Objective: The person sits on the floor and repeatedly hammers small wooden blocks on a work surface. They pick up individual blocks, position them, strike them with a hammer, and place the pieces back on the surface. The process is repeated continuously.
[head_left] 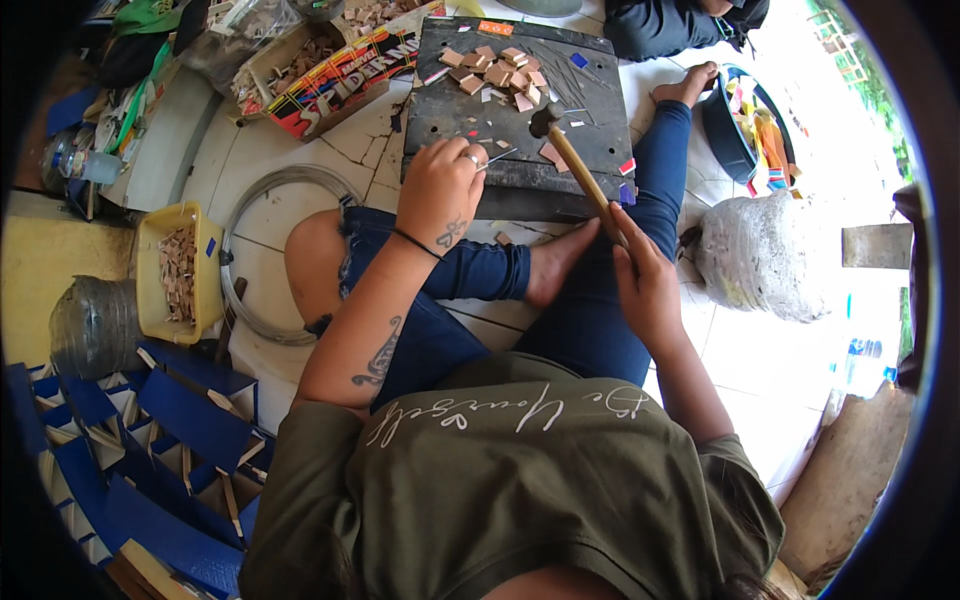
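I sit on the floor with a dark work block (pixel 590 80) in front of my legs. My left hand (pixel 440 185) rests at the block's near edge, pinching a thin metal nail (pixel 500 155). My right hand (pixel 640 275) grips the wooden handle of a hammer (pixel 575 165), whose metal head hovers over the block's middle. Several small tan wooden squares (pixel 495 70) lie piled at the far side of the block, with coloured scraps around them.
A yellow tray of wood pieces (pixel 170 270) and a wire coil (pixel 255 200) lie at my left. Blue folded pieces (pixel 150 450) stack at lower left. A cardboard box (pixel 330 70), a dark basin (pixel 735 125) and a white sack (pixel 760 255) stand around.
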Action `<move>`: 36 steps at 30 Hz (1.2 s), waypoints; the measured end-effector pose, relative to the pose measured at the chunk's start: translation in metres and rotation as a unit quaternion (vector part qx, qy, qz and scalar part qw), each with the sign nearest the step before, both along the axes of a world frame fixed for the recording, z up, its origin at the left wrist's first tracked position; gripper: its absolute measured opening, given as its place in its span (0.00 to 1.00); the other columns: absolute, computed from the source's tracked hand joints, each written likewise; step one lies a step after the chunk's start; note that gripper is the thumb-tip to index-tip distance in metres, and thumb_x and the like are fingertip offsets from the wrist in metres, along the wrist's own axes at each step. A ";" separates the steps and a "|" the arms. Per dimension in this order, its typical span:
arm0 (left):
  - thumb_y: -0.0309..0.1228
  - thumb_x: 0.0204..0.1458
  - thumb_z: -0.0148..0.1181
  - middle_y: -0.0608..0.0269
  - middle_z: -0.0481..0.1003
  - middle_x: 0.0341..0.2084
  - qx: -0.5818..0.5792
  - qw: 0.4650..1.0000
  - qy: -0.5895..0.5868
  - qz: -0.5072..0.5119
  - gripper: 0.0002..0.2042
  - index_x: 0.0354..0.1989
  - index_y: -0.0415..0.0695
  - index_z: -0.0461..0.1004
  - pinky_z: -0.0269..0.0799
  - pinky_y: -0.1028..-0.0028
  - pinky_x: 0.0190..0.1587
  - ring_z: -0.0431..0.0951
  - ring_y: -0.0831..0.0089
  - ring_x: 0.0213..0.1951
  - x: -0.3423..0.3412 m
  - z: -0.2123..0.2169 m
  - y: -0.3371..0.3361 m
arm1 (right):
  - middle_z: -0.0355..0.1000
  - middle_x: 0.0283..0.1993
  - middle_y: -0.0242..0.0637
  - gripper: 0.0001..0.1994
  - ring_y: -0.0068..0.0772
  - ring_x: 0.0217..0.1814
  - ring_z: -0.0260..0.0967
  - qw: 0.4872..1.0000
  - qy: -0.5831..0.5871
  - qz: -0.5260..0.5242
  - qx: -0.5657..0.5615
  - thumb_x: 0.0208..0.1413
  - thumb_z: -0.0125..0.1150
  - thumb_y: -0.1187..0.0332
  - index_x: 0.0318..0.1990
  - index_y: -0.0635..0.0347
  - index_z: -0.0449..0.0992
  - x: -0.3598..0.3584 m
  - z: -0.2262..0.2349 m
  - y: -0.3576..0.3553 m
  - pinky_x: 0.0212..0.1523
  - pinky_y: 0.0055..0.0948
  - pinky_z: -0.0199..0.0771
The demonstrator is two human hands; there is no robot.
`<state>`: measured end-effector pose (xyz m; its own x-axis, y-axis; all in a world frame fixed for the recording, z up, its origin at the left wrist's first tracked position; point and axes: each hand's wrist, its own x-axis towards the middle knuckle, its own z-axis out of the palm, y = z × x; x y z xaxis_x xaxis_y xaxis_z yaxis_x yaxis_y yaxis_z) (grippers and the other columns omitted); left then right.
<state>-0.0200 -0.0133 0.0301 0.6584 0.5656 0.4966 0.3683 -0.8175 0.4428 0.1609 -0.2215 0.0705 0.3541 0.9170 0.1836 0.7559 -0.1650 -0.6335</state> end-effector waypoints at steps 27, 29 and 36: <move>0.26 0.51 0.62 0.56 0.78 0.28 -0.066 0.972 -0.224 0.002 0.03 0.28 0.42 0.75 0.73 0.61 0.45 0.77 0.53 0.32 0.034 -0.024 -0.002 | 0.74 0.53 0.50 0.24 0.42 0.52 0.75 0.998 0.062 0.020 0.003 0.60 0.52 0.78 0.65 0.58 0.66 -0.003 0.039 -0.006 0.52 0.30 0.71; 0.26 0.51 0.62 0.56 0.78 0.27 -0.070 0.970 -0.233 -0.002 0.03 0.28 0.42 0.74 0.73 0.61 0.45 0.77 0.53 0.32 0.034 -0.026 -0.003 | 0.74 0.50 0.49 0.24 0.41 0.48 0.75 0.999 0.033 0.032 0.020 0.60 0.52 0.78 0.65 0.57 0.66 -0.005 0.041 -0.006 0.49 0.31 0.72; 0.23 0.51 0.62 0.55 0.78 0.28 -0.081 0.974 -0.210 0.003 0.02 0.29 0.40 0.76 0.74 0.66 0.40 0.79 0.56 0.32 0.030 -0.028 -0.004 | 0.67 0.31 0.41 0.27 0.39 0.26 0.69 0.994 -0.078 0.070 0.008 0.57 0.54 0.78 0.66 0.52 0.66 -0.013 0.049 -0.006 0.30 0.34 0.70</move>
<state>0.0102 -0.0169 0.0024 0.4123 0.6629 0.6250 0.1310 -0.7220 0.6794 0.1478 -0.2277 0.1191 0.1896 0.9518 0.2409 0.8600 -0.0426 -0.5085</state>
